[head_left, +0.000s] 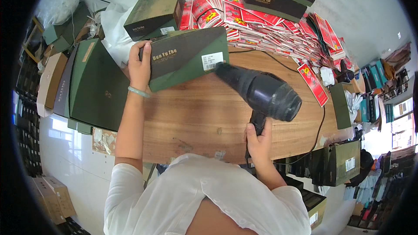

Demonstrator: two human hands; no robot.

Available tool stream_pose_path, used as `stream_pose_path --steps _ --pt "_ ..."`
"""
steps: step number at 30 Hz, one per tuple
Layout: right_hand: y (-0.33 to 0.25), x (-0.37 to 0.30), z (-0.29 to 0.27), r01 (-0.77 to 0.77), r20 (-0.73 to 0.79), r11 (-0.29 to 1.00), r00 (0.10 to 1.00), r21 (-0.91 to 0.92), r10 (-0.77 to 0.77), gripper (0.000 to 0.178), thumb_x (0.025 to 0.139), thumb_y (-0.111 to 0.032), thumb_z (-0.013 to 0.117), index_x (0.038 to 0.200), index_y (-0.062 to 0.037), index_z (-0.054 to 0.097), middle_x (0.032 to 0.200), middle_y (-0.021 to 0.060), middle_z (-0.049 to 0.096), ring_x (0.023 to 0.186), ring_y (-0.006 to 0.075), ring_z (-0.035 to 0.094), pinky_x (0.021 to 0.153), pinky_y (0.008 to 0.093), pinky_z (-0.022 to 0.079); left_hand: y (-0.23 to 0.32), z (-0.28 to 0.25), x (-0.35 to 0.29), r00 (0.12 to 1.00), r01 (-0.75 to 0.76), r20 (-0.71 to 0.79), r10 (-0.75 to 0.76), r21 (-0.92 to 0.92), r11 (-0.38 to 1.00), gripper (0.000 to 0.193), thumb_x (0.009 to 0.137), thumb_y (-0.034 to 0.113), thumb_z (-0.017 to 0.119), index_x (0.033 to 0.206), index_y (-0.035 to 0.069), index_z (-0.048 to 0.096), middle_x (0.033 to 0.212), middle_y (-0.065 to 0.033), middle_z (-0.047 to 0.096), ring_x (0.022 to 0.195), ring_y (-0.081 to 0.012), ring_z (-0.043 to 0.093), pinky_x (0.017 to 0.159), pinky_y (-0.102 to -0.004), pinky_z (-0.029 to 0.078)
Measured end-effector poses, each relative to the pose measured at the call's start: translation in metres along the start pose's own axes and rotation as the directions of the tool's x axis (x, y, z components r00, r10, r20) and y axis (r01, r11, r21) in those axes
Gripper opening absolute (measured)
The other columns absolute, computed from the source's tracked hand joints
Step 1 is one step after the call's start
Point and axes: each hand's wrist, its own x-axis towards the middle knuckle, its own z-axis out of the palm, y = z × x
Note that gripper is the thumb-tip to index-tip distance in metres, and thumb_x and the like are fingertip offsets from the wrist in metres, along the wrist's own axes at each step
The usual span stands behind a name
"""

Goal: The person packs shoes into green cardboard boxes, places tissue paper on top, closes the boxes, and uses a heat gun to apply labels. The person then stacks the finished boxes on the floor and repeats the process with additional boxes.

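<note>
My left hand grips the left end of a dark brown and green shoe box, thumb on its near side. The box is tilted up above the table, with a white barcode label facing me. In my right hand is the handle of a black hair dryer. Its nozzle points up and left, right at the label's lower corner; whether it touches cannot be made out. The fingers behind the box and around the handle are partly hidden.
A wooden table lies below. Red printed packets are heaped along its far side, with more boxes at the back. A large green box stands left. The dryer's cord runs along the right edge.
</note>
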Motion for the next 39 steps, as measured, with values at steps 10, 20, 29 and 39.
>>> stream_pose_path --steps 10,20,29,39 --pt "-0.004 0.020 0.001 0.082 -0.012 0.997 0.997 0.004 -0.081 0.042 0.096 -0.022 0.060 0.127 -0.0032 0.039 0.070 0.0046 0.054 0.050 0.0113 0.052 0.043 0.0235 0.042 0.000 -0.002 -0.003 1.000 -0.016 0.017 0.016 0.018 1.000 0.022 0.098 0.021 0.058 0.103 0.001 0.064 0.102 -0.0090 0.066 0.098 -0.0185 0.059 0.092 -0.0296 0.044" --pt "-0.011 0.033 0.014 0.047 -0.118 0.998 0.992 0.040 -0.042 0.043 0.095 -0.024 0.063 0.126 -0.0027 0.042 0.071 0.0042 0.054 0.051 0.0098 0.051 0.045 0.0232 0.045 0.001 -0.003 -0.002 1.000 -0.005 0.016 0.005 0.026 1.000 0.022 0.098 0.022 0.057 0.103 0.001 0.064 0.101 -0.0088 0.066 0.098 -0.0184 0.059 0.092 -0.0295 0.044" --pt "-0.013 0.033 0.016 0.047 -0.079 0.996 0.996 0.070 -0.041 0.044 0.095 -0.023 0.063 0.127 -0.0020 0.042 0.072 0.0039 0.054 0.052 0.0091 0.051 0.045 0.0227 0.045 -0.001 -0.002 -0.003 1.000 -0.015 0.013 0.014 0.026 1.000 0.023 0.098 0.022 0.058 0.104 0.001 0.064 0.101 -0.0092 0.066 0.098 -0.0190 0.060 0.092 -0.0298 0.044" --pt "-0.020 0.025 0.022 0.129 0.060 0.991 0.990 -0.027 -0.128 0.049 0.094 -0.013 0.064 0.135 -0.0004 0.040 0.085 0.0037 0.056 0.060 0.0081 0.051 0.050 0.0223 0.045 -0.001 -0.002 -0.003 1.000 -0.004 0.011 0.004 0.018 1.000 0.022 0.098 0.022 0.057 0.104 0.001 0.064 0.102 -0.0093 0.066 0.098 -0.0181 0.060 0.091 -0.0295 0.044"
